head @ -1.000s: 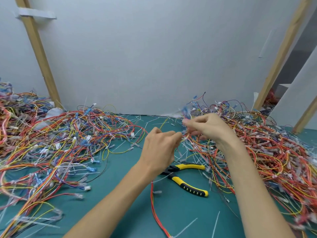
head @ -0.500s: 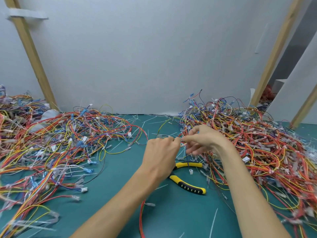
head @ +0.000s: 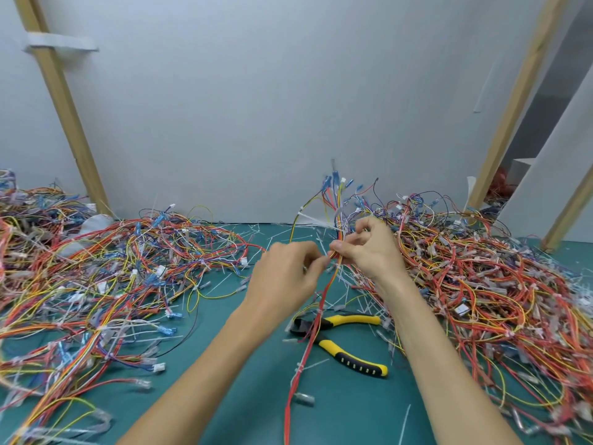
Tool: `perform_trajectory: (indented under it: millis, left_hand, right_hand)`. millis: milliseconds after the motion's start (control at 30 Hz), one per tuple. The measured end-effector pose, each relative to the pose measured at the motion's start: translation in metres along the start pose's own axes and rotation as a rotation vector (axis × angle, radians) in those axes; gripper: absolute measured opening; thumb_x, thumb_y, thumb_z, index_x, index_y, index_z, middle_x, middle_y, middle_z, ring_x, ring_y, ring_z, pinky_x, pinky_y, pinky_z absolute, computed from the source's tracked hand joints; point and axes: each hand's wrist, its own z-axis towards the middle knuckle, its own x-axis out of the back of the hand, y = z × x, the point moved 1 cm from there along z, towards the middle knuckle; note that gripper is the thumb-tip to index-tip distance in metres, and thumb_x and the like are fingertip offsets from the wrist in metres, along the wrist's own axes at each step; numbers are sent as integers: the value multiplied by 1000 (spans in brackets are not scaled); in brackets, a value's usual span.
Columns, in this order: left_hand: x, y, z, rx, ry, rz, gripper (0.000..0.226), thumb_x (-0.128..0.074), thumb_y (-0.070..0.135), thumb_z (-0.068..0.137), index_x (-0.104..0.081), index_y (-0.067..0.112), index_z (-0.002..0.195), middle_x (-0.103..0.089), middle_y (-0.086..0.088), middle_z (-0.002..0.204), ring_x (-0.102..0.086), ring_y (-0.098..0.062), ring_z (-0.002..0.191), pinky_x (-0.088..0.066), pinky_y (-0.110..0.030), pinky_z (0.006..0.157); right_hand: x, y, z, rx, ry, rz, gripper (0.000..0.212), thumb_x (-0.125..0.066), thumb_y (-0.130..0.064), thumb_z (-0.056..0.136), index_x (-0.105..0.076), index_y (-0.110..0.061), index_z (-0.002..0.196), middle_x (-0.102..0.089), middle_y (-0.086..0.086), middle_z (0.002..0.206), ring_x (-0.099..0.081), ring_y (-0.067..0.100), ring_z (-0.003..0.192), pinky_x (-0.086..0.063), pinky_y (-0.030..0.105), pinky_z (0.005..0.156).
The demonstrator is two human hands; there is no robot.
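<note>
Presently both hands are raised over the middle of the green tabletop (head: 244,374), between two heaps of loose wiring. The right hand (head: 369,252) has its fingers curled round a wire bundle (head: 337,207), which stands roughly upright. The bundle's blue and white terminal ends fan out above the knuckles. Its red and orange strands trail down below the grip to the tabletop and run off the near edge of the view. The left hand (head: 288,271) is clenched beside it, thumb and fingertips pinching the same bundle just where the right thumb presses (the exact contact is partly hidden by the fingers). A white cable tie (head: 313,218) juts sideways from the bundle above the left hand. Yellow-handled cutters (head: 327,343) lie with their handles apart on the tabletop under the hands, untouched, and the trailing red strand crosses over them. The left heap (head: 112,268) and the right heap (head: 481,277) each lie well apart from the cutters. Cut tie ends are scattered between the heaps.
</note>
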Motion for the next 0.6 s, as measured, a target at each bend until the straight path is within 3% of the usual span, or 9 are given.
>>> perform_trajectory:
  millis: [100, 167, 233, 333, 467, 600]
  left_hand:
    - [7, -4, 7, 79, 106, -239, 9, -63, 18, 90, -69, 20, 84, -69, 10, 72, -66, -2, 67, -51, -17, 67]
    - [8, -9, 10, 142, 157, -324, 11, -62, 12, 90, -70, 17, 95, -71, 10, 81, -65, 4, 72, -46, -6, 65]
    - [9, -16, 12, 211, 148, -417, 20, -62, 11, 90, -69, 17, 108, -72, 9, 96, -63, 10, 81, -43, 0, 70]
    - [11, -22, 14, 290, 87, -608, 26, -67, 21, 89, -68, 14, 115, -71, 8, 108, -65, 4, 95, -49, -10, 84]
    - [14, -32, 15, 415, 127, -665, 30, -70, 39, 86, -73, 16, 105, -74, 5, 93, -68, -4, 89, -53, -25, 89]
    - [18, -41, 16, 488, 190, -606, 27, -77, 39, 79, -74, 14, 90, -75, 1, 84, -71, -13, 85, -57, -40, 86]
  right_hand:
    - [-11, 3, -1, 82, 60, -136, 44, -80, -3, 76, -41, -23, 81, -69, 4, 73, -66, 19, 65, -57, 41, 71]
    - [-20, 3, -4, 154, 70, -209, 46, -81, -7, 75, -40, -26, 78, -70, -2, 69, -64, 8, 58, -50, 31, 67]
    - [-27, 2, -9, 206, 55, -264, 45, -80, -9, 75, -39, -27, 77, -69, -4, 66, -66, 13, 63, -51, 33, 70]
    - [-37, 0, -17, 274, 29, -383, 43, -79, -12, 76, -38, -27, 80, -67, -6, 66, -65, 21, 68, -51, 36, 68]
    - [-53, -1, -31, 398, 33, -649, 41, -73, -19, 81, -33, -27, 86, -64, -6, 71, -62, 27, 72, -34, 34, 58]
    - [-72, -4, -47, 486, 66, -862, 43, -68, -10, 77, -31, -27, 91, -65, 0, 68, -65, 33, 70, -25, 33, 54]
